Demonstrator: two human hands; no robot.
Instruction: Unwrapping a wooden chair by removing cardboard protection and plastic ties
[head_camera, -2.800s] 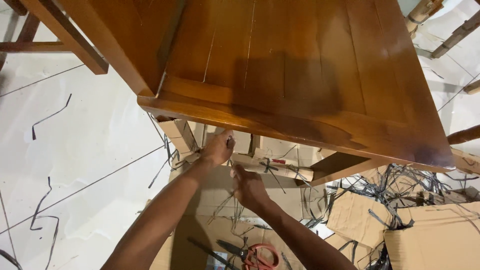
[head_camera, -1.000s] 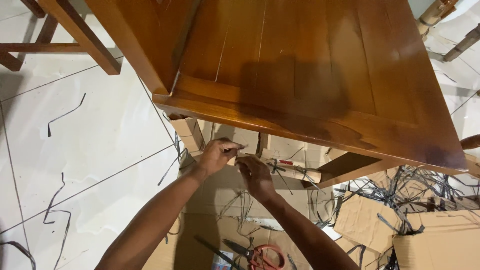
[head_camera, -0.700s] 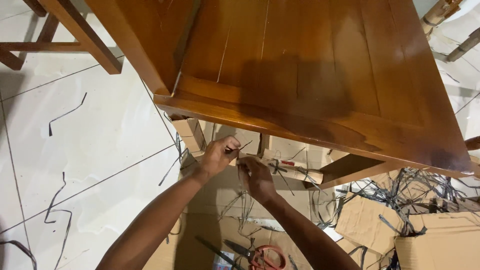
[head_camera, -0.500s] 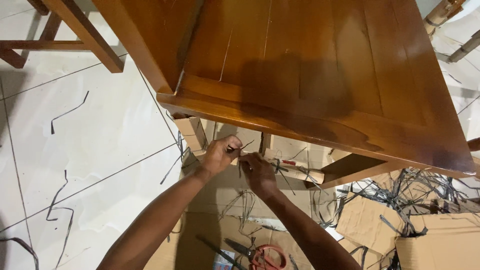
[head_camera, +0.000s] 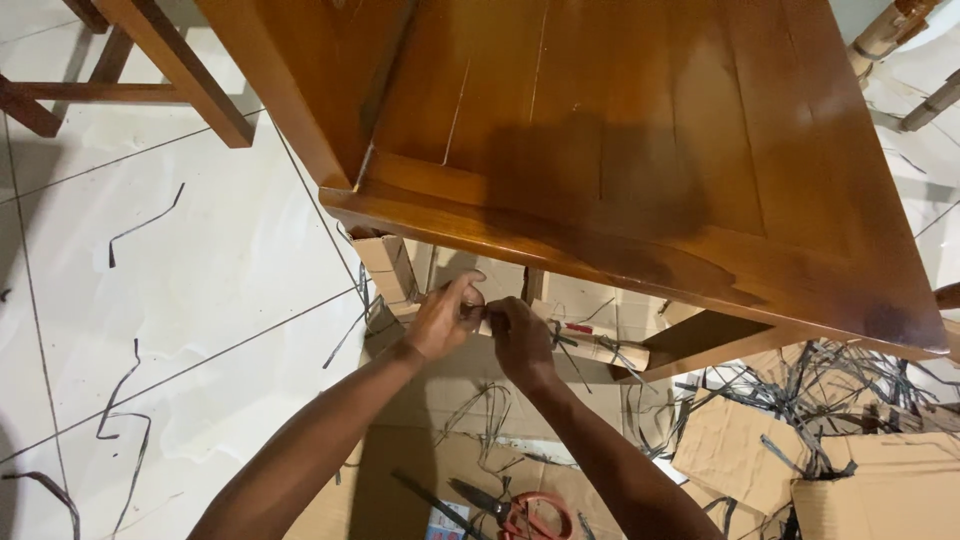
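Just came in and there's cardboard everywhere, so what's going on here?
A person leans over a wooden chair, both hands working at a cardboard-wrapped rail under the seat's front edge. The left hand and right hand meet there, pinching something small that cannot be made out. Red-handled scissors lie on flattened cardboard below, with black straps scattered around.

Your two bare arms and hands, seen from above

Your left hand (head_camera: 443, 318) and right hand (head_camera: 520, 340) wear no gloves, and you have no rings, watch or bracelet showing on the fingers or wrists. Both forearms are uncovered all the way down to the bottom edge of the view, so no sleeve or cuff can be seen. Your nails are short. Nothing else of your body or clothing is in view.
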